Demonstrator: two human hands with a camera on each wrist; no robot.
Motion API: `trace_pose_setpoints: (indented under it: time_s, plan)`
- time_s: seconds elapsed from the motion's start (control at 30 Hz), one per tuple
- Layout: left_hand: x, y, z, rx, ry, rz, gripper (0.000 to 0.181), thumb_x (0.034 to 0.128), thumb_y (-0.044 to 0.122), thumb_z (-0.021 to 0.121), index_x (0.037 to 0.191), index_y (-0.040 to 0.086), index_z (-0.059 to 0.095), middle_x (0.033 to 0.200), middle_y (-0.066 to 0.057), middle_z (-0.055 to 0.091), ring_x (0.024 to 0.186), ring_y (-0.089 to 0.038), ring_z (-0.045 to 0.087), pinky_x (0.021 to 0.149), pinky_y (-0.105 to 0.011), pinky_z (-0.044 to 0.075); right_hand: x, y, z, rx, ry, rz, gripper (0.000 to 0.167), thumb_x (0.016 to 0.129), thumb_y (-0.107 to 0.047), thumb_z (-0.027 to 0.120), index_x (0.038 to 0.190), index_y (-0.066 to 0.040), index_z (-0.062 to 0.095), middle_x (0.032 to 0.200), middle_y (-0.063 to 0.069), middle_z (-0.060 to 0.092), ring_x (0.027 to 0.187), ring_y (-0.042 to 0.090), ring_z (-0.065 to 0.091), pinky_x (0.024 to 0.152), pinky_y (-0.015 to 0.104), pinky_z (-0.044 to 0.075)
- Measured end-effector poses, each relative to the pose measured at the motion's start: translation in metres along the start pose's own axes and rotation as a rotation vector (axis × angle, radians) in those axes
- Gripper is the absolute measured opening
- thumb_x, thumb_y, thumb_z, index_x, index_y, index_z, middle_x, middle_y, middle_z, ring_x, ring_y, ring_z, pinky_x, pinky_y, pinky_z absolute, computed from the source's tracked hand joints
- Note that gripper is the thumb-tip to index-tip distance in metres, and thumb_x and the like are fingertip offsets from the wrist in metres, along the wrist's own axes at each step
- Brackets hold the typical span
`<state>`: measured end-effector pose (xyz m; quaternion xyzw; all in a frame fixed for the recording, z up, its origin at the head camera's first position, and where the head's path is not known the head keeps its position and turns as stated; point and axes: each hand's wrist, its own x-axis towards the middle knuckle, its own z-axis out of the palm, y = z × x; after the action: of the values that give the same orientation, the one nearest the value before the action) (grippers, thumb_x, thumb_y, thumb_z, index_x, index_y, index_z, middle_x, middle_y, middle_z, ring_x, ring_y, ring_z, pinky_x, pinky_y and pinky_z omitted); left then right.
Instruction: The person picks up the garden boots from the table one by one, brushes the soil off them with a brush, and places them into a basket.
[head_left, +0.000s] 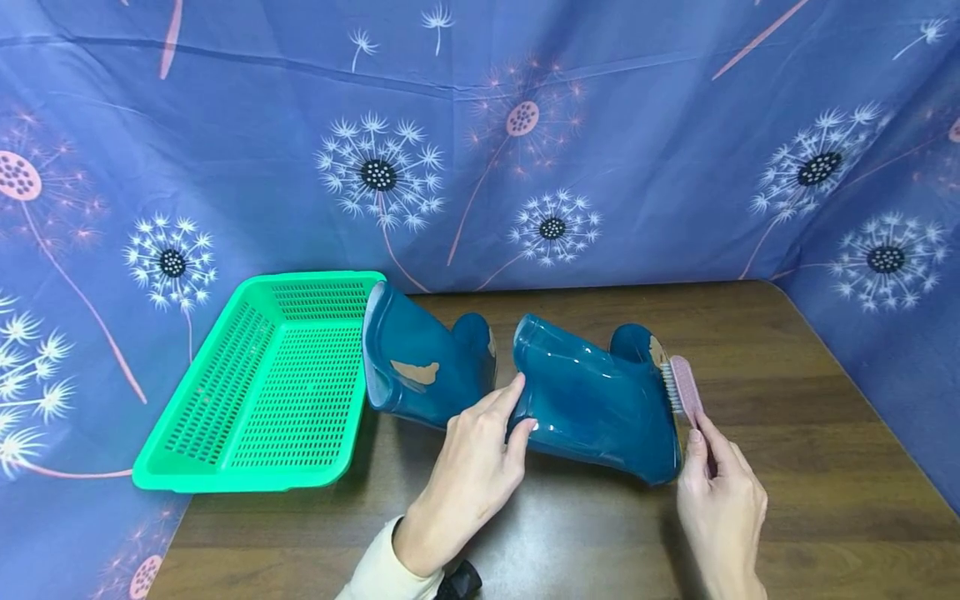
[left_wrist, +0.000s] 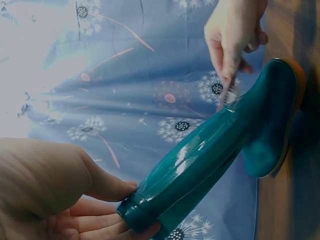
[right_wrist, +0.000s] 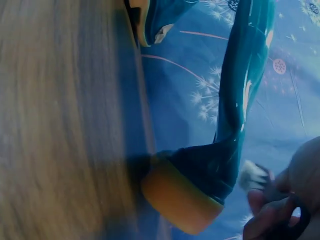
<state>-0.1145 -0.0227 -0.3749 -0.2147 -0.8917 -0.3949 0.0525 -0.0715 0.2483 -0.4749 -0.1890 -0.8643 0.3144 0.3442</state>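
Two teal rubber boots lie at the middle of the table. The right boot (head_left: 592,400) has its top edge pinched between the thumb and fingers of my left hand (head_left: 472,467); the left wrist view shows this grip on the boot (left_wrist: 200,155) too. My right hand (head_left: 723,508) grips a pink brush (head_left: 686,387), whose pale bristles face the boot's sole end. In the right wrist view the brush (right_wrist: 255,175) is beside the boot (right_wrist: 200,170); contact cannot be told. The left boot (head_left: 420,358) has a tan patch on its shaft.
An upright green plastic basket (head_left: 247,482) with slotted walls stands at the left, close against the left boot's opening. The brown wooden table (head_left: 825,500) reaches back to a blue dandelion-print cloth (head_left: 645,167).
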Motion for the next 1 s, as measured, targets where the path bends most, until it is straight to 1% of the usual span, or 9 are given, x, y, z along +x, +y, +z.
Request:
trace_pose_setpoints:
  time_s: [0.03, 0.17, 0.33, 0.43, 0.5, 0.57, 0.63, 0.83, 1.0]
  plan:
    - [0.0, 0.0, 0.0, -0.003, 0.002, 0.002, 0.052, 0.1034, 0.016, 0.071, 0.151, 0.0, 0.057, 0.142, -0.016, 0.07, 0.123, -0.029, 0.074, 0.1, -0.045, 0.06, 0.0, 0.001, 0.0, -0.007, -0.016, -0.001, 0.031, 0.105, -0.013, 0.063, 0.132, -0.006, 0.075, 0.102, 0.022, 0.077, 0.081, 0.008, 0.063, 0.073, 0.044, 0.042]
    - [-0.001, -0.001, 0.0, 0.002, 0.016, 0.021, 0.052, 0.1029, 0.015, 0.071, 0.15, -0.001, 0.058, 0.139, -0.016, 0.072, 0.122, -0.028, 0.075, 0.099, -0.044, 0.061, 0.005, 0.012, -0.004, -0.063, -0.105, 0.092, 0.035, 0.107, -0.019, 0.057, 0.133, -0.002, 0.073, 0.117, 0.028, 0.076, 0.104, 0.054, 0.069, 0.082, 0.064, 0.045]
    - [-0.004, -0.001, -0.004, 0.002, 0.017, 0.022, 0.051, 0.1031, 0.016, 0.071, 0.15, 0.0, 0.058, 0.139, -0.015, 0.072, 0.121, -0.028, 0.075, 0.098, -0.044, 0.061, 0.01, 0.025, -0.011, -0.1, -0.137, 0.195, 0.04, 0.109, -0.025, 0.05, 0.137, -0.003, 0.071, 0.127, 0.031, 0.072, 0.116, 0.063, 0.063, 0.087, 0.072, 0.043]
    - [-0.007, -0.001, -0.008, 0.008, 0.019, 0.023, 0.051, 0.103, 0.015, 0.071, 0.15, 0.0, 0.059, 0.139, -0.015, 0.072, 0.122, -0.028, 0.075, 0.098, -0.044, 0.061, 0.008, 0.025, -0.009, -0.066, -0.093, 0.121, 0.037, 0.108, -0.021, 0.055, 0.136, -0.003, 0.071, 0.12, 0.028, 0.075, 0.105, 0.051, 0.07, 0.083, 0.061, 0.046]
    - [-0.009, -0.001, -0.011, 0.014, 0.032, 0.028, 0.05, 0.1028, 0.014, 0.071, 0.149, 0.0, 0.06, 0.138, -0.015, 0.073, 0.121, -0.028, 0.075, 0.098, -0.045, 0.061, 0.005, 0.023, -0.005, -0.032, -0.065, 0.04, 0.033, 0.106, -0.016, 0.061, 0.135, -0.005, 0.073, 0.109, 0.024, 0.078, 0.089, 0.026, 0.071, 0.078, 0.048, 0.046]
    - [-0.011, -0.002, -0.014, 0.03, 0.068, 0.043, 0.047, 0.1019, 0.012, 0.072, 0.147, 0.0, 0.062, 0.136, -0.016, 0.074, 0.12, -0.028, 0.075, 0.098, -0.045, 0.061, 0.002, 0.02, -0.001, -0.007, -0.058, -0.049, 0.031, 0.103, -0.011, 0.066, 0.133, -0.007, 0.075, 0.099, 0.019, 0.078, 0.078, 0.004, 0.057, 0.071, 0.037, 0.042]
    - [-0.012, -0.003, -0.017, 0.051, 0.125, 0.063, 0.045, 0.0999, 0.008, 0.073, 0.143, -0.001, 0.065, 0.133, -0.016, 0.075, 0.119, -0.028, 0.076, 0.098, -0.045, 0.062, -0.001, 0.018, 0.002, 0.005, -0.07, -0.113, 0.031, 0.1, -0.008, 0.07, 0.13, -0.009, 0.077, 0.092, 0.013, 0.077, 0.073, -0.006, 0.043, 0.066, 0.031, 0.037]
    - [-0.014, -0.006, -0.025, 0.141, 0.283, 0.098, 0.044, 0.0943, -0.001, 0.077, 0.138, -0.001, 0.07, 0.129, -0.015, 0.077, 0.116, -0.028, 0.077, 0.097, -0.044, 0.062, -0.005, 0.018, 0.002, 0.0, -0.055, -0.163, 0.03, 0.097, -0.004, 0.071, 0.126, -0.008, 0.079, 0.079, 0.008, 0.067, 0.068, -0.004, 0.037, 0.061, 0.03, 0.032]
    - [-0.013, -0.008, -0.025, 0.214, 0.329, 0.096, 0.045, 0.0929, -0.004, 0.077, 0.137, -0.003, 0.069, 0.129, -0.018, 0.076, 0.115, -0.031, 0.077, 0.097, -0.045, 0.062, 0.001, 0.017, 0.005, 0.058, -0.016, -0.236, 0.032, 0.095, -0.001, 0.071, 0.126, -0.006, 0.078, 0.076, 0.006, 0.063, 0.068, -0.011, 0.033, 0.058, 0.029, 0.029]
